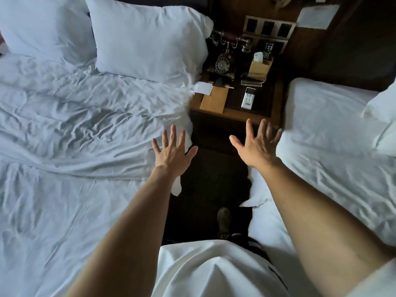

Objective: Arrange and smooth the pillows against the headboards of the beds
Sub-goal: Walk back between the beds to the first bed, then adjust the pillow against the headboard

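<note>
I stand in the dark gap between two beds. On the left bed [64, 189] two white pillows lean at the head end: one [147, 39] near the bed's right edge, another [42, 24] at the far left. A white pillow [383, 116] on the right bed [325, 133] shows only partly at the frame's right edge. My left hand [171, 151] hovers with fingers spread over the left bed's right edge, holding nothing. Over the gap by the right bed's edge, my right hand [257, 146] is also spread and empty. Neither hand touches a pillow.
A wooden nightstand [233, 114] stands between the beds, carrying an old-style dial telephone [222, 61], a tissue box [259, 67], a white remote [247, 97] and a notepad [214, 99]. The left bed's sheet is heavily wrinkled. My foot [224, 219] is on the dark floor.
</note>
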The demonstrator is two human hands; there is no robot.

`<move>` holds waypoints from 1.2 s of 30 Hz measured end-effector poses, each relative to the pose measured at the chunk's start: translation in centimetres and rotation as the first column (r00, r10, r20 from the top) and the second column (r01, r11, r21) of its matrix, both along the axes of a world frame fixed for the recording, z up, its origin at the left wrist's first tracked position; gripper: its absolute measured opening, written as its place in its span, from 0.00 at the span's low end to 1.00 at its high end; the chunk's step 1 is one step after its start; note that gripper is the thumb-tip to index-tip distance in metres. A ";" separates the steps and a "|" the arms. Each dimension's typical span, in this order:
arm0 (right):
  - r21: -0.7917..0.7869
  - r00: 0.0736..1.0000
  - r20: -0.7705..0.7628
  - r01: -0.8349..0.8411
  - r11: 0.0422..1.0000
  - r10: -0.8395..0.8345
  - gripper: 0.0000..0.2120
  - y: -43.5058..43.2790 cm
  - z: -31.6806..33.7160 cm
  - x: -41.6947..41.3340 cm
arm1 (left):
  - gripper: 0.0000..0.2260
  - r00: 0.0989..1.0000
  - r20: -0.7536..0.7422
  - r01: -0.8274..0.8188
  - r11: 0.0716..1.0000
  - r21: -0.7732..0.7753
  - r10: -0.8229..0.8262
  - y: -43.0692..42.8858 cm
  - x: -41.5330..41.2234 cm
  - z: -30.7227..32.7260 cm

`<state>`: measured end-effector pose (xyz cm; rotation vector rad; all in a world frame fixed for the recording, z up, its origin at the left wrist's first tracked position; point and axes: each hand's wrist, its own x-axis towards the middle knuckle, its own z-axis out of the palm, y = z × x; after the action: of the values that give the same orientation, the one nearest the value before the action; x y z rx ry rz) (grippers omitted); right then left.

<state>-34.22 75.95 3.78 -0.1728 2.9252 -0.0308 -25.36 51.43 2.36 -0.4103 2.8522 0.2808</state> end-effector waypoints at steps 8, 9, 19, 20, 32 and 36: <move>0.045 0.987 -0.013 -0.161 0.986 0.161 0.43 -2.0 1.8 -11.8 | 0.35 0.987 -0.007 -0.161 0.987 0.011 0.161 -1.5 -7.0 1.3; 0.044 0.985 -0.013 -0.173 0.984 0.174 0.43 -2.7 1.8 -13.1 | 0.35 0.984 0.000 -0.179 0.984 0.007 0.179 -2.1 -7.9 1.4; 0.023 0.958 0.006 -0.287 0.958 0.287 0.44 -13.4 1.3 -26.8 | 0.35 0.969 -0.048 -0.243 0.969 -0.042 0.241 -14.1 -22.3 1.4; 0.021 0.957 0.014 -0.290 0.957 0.290 0.44 -14.7 1.0 -28.5 | 0.35 0.967 -0.049 -0.252 0.967 -0.040 0.250 -15.8 -24.1 1.2; -0.106 0.963 -0.133 -0.250 0.963 0.235 0.42 -34.3 0.1 -54.9 | 0.36 0.981 -0.084 -0.184 0.974 -0.130 0.174 -42.0 -51.7 0.2; -0.153 0.923 -0.333 -0.256 0.955 0.194 0.36 -36.9 -0.9 -61.5 | 0.33 0.988 -0.089 -0.143 0.978 -0.150 0.130 -48.8 -60.2 1.8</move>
<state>-95.70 39.04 2.89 -0.5999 3.1938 -0.2781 -85.56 2.67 4.19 -0.6414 2.9382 0.1002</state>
